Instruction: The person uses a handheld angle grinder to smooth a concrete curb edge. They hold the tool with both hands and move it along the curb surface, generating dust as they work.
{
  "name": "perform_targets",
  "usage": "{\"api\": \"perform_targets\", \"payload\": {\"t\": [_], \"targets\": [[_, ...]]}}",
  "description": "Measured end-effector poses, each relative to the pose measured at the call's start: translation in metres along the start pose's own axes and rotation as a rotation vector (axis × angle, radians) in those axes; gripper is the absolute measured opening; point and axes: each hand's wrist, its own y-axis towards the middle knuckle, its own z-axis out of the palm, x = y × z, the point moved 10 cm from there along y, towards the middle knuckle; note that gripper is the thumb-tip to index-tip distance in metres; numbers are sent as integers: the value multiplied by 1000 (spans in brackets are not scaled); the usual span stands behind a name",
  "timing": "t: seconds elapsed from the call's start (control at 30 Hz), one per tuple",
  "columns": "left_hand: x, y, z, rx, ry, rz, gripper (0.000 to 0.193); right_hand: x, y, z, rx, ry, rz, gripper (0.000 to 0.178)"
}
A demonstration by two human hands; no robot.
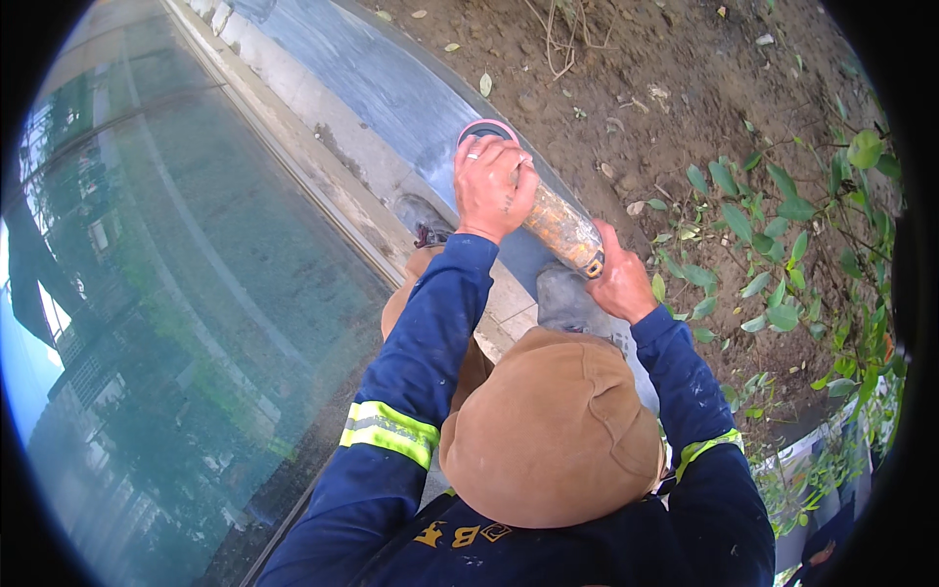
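Both my hands are closed on an angle grinder (pixel 560 227) with a worn, paint-spattered orange body. My left hand (pixel 494 186), with a ring on one finger, wraps over its head. Beneath those fingers a disc with a pink rim (pixel 486 127) shows at the far side, against or just over a long grey-blue slab (pixel 362 83). My right hand (pixel 623 279) grips the rear end of the body, its fingers partly hidden. Pale dust lies on the slab left of the disc. How the disc's underside meets the slab is hidden.
A large reflective glass pane (pixel 196 245) runs along the left, beside a pale ledge (pixel 284 98). My grey shoes (pixel 569 301) and brown trouser knee (pixel 553 430) are below the grinder. Bare soil (pixel 626 98) and a leafy shrub (pixel 763 245) lie to the right.
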Motion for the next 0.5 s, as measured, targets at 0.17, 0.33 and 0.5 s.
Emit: {"api": "perform_targets", "payload": {"t": [0.17,0.33,0.5], "targets": [[1,2,3,4,-13,-2,6,-4,3,-2,-55,32,-54,83],[18,-10,-11,-15,33,-45,6,6,7,12,53,-14,-8,77],[20,-14,-14,-22,58,-56,6,10,8,17,67,-12,-7,77]]}}
